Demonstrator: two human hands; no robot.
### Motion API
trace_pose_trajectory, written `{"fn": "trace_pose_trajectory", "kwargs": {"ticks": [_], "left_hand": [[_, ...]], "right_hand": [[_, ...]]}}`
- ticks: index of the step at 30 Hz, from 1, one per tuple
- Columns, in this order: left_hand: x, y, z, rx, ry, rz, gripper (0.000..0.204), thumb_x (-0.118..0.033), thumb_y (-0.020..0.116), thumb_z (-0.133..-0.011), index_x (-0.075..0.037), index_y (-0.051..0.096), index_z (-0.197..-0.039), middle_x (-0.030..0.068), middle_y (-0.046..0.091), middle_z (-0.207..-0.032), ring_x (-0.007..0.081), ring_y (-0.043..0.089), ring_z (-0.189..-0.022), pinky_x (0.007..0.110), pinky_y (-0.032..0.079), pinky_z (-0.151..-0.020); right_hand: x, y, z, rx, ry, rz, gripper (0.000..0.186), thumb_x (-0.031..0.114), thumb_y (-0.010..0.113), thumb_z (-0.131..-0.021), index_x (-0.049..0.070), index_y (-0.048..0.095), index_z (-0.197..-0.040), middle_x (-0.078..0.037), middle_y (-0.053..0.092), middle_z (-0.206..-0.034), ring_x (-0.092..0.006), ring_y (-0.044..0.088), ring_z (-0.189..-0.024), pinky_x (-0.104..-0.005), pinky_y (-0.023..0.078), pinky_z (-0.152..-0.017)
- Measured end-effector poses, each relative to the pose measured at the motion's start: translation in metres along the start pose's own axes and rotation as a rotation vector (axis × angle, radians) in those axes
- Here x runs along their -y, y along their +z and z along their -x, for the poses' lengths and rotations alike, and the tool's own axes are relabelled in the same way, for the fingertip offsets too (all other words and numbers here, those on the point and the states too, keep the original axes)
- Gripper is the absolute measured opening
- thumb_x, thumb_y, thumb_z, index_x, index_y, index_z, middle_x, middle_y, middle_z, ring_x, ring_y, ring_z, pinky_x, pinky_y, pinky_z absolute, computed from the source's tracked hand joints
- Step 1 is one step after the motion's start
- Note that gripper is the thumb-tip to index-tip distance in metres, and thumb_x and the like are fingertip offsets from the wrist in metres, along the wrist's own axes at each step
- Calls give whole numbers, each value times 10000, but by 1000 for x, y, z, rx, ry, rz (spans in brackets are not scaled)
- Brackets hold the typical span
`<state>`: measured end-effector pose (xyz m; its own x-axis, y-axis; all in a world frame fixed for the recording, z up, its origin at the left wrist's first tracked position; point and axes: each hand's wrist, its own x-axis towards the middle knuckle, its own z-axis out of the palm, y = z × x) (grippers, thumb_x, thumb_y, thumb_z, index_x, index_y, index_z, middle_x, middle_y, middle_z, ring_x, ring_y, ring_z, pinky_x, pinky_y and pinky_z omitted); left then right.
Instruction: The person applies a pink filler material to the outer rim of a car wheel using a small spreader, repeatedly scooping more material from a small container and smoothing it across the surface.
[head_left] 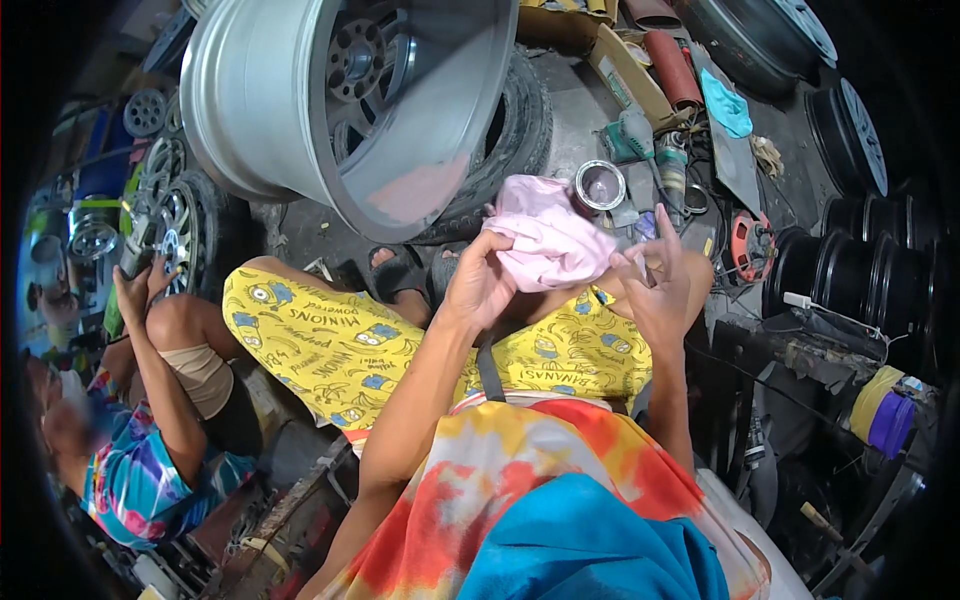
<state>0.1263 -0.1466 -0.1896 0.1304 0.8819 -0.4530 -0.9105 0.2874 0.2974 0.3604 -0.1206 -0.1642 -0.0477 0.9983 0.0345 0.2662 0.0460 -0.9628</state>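
Presently, the pink cloth is located in front of the person, raised above the gap between the knees and bunched into loose folds. The left hand is clamped on its left edge, thumb on top. The right hand is at the cloth's right end, with one finger raised; its fingertips are blurred, so I cannot tell whether they pinch anything or stand apart.

Just beyond the cloth, to the right, stands an open round tin with dark contents. Beyond that lie a green power tool and, farther right, a light-blue cloth. A large silver wheel stands ahead on the left, with a pinkish patch inside its barrel; a black tyre lies behind it. Dark wheels are lined up at the far right.

The person wears yellow patterned shorts. A co-worker sits at the left, hands raised beside another wheel.
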Motion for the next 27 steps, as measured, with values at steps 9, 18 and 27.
{"fn": "trace_pose_trajectory", "kwargs": {"ticks": [9, 18, 27], "left_hand": [[13, -5, 10, 119, -177, 78, 480, -75, 637, -960, -29, 512, -1421, 114, 644, -1331, 232, 663, -1198, 385, 571, -1020], [29, -1, 6, 56, 182, -640, 310, -62, 764, -912, -13, 692, -1209, 26, 731, -1084, 88, 682, -939, 266, 571, -817], [24, 15, 15, -60, 578, -1084, 189, -81, 741, -917, 25, 722, -1073, 28, 750, -942, 58, 655, -853, 260, 535, -742]], "right_hand": [[31, 37, 22, 308, 448, -853, 423, 182, 541, -1083, 54, 542, -1487, 125, 318, -676, 2, 296, -558, -206, 248, -503], [4, 53, 35, 461, 651, -999, 319, 396, 451, -1124, 121, 586, -1217, 117, 301, -613, -26, 301, -538, -226, 303, -553], [10, 77, 35, 219, 734, -1001, 273, 277, 460, -1133, 114, 582, -1316, 97, 521, -804, -4, 393, -625, -200, 310, -552]]}}
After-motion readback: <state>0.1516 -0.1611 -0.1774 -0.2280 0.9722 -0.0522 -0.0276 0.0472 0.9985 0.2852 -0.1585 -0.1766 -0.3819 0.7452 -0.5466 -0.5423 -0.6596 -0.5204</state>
